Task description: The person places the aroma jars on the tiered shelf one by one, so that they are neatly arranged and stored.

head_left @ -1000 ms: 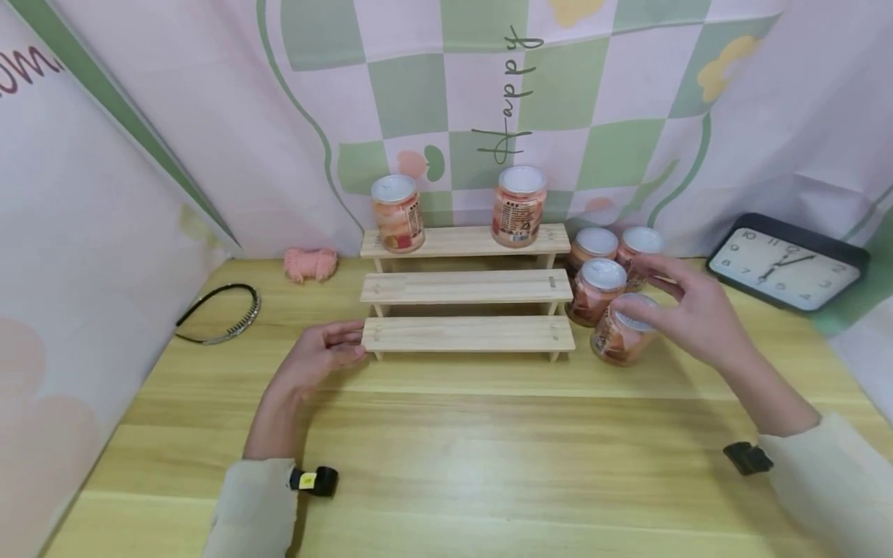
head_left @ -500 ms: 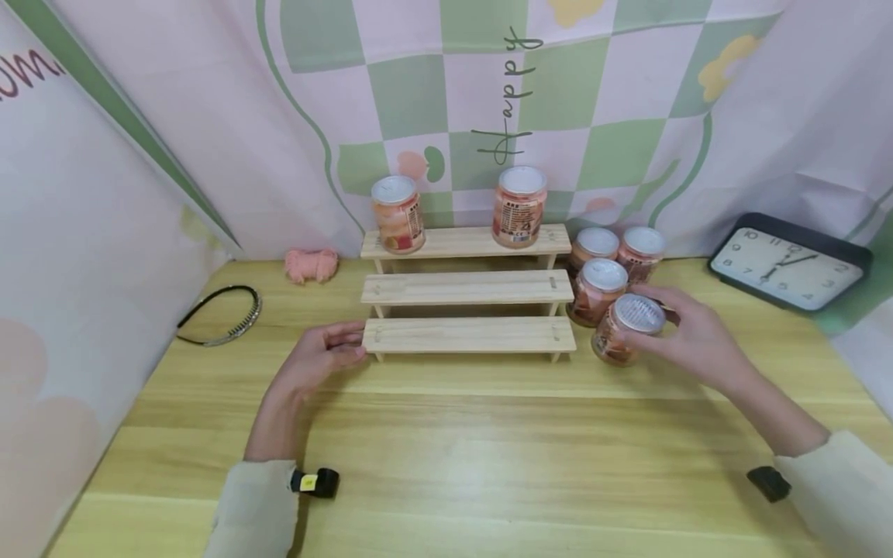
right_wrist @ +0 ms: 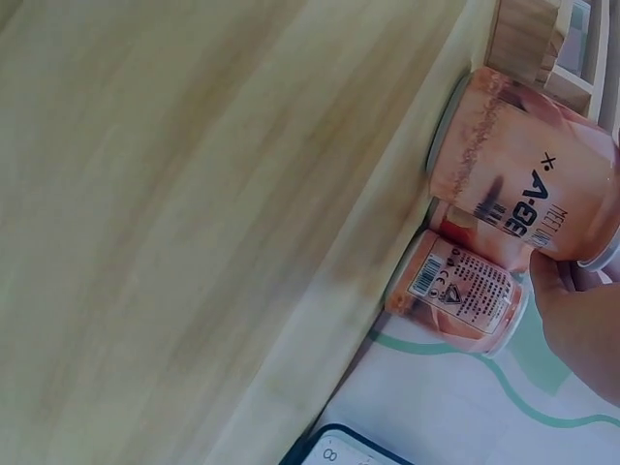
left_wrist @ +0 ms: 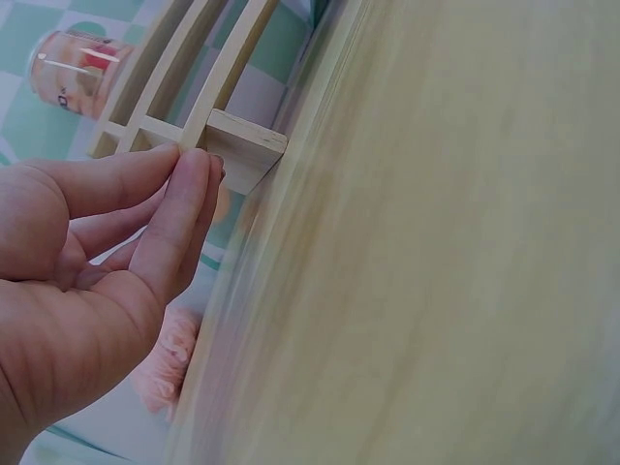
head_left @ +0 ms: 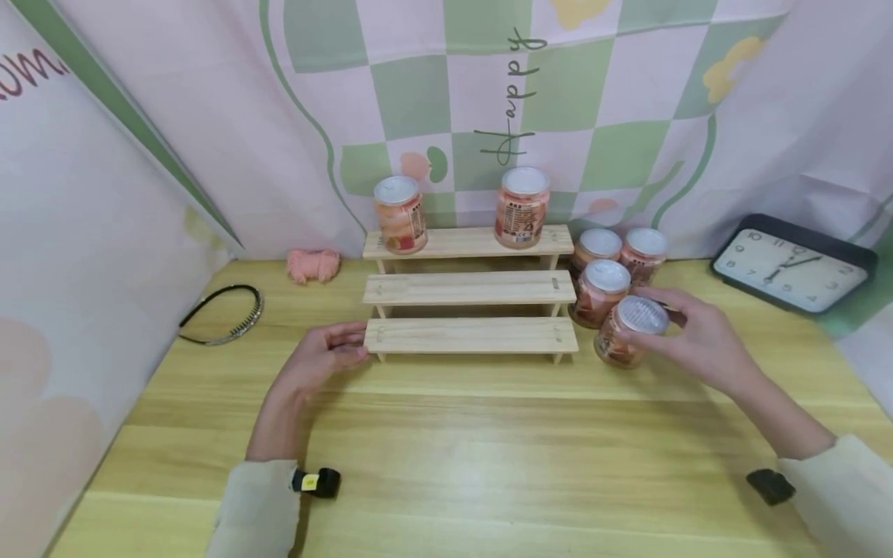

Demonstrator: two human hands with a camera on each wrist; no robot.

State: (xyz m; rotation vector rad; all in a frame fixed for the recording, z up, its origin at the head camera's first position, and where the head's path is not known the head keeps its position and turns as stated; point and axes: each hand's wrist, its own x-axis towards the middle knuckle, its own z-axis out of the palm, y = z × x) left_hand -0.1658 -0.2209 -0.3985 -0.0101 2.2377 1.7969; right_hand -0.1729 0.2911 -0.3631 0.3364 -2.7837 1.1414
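A three-tier wooden display rack [head_left: 469,335] stands against the back cloth, with one jar [head_left: 401,217] at the left of its top tier and another jar [head_left: 522,209] at the right. My left hand [head_left: 317,358] pinches the left end of the lowest tier between thumb and fingers, as the left wrist view [left_wrist: 116,232] also has it. To the right of the rack, my right hand [head_left: 701,341] grips the front jar [head_left: 621,341], thumb on the near side and fingers behind. Its peach-coloured label faces the right wrist camera. Three more lidded jars [head_left: 601,294] stand close behind it.
A black-framed clock [head_left: 791,263] leans at the back right. On the left lie a pink yarn bundle [head_left: 314,266] and a black headband [head_left: 223,314]. A patterned cloth [head_left: 488,93] hangs behind the wooden table [head_left: 446,457].
My right hand has come down and forward from above the jars and closed round the front jar. The left hand stays at the rack's end.
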